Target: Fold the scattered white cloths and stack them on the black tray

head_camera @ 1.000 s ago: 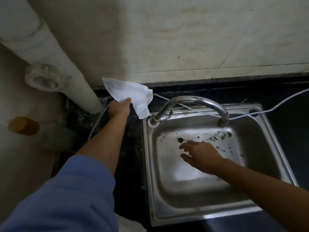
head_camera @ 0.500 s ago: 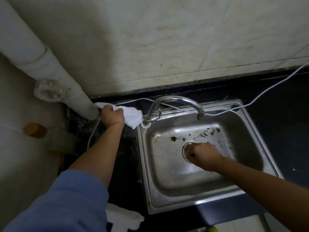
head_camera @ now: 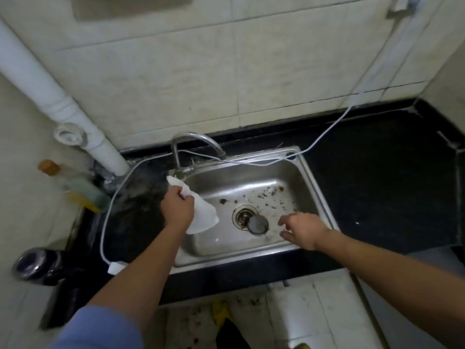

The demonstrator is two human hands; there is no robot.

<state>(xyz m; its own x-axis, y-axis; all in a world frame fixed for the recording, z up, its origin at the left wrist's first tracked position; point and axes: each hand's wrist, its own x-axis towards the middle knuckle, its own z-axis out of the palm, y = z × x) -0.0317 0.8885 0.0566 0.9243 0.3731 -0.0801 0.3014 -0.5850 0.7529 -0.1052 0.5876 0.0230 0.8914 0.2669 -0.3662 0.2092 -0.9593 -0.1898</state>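
White cloth (head_camera: 205, 215), one piece, crumpled, at the left edge of the sink (head_camera: 309, 172), its lower part hanging inside the basin; left grip (head_camera: 177, 210) clamped on its upper part. Right grip (head_camera: 303, 230): fingers apart and loosely bent, holding nothing, above the sink's front right, just right of the drain (head_camera: 241, 214) and the round strainer (head_camera: 258, 224) lying partly over it. Also: tap (head_camera: 193, 144) at the sink's back left corner, white cable (head_camera: 327, 137) crossing the sink's back rim, black surface (head_camera: 377, 185) around the sink, bottle (head_camera: 75, 190) left of the sink.
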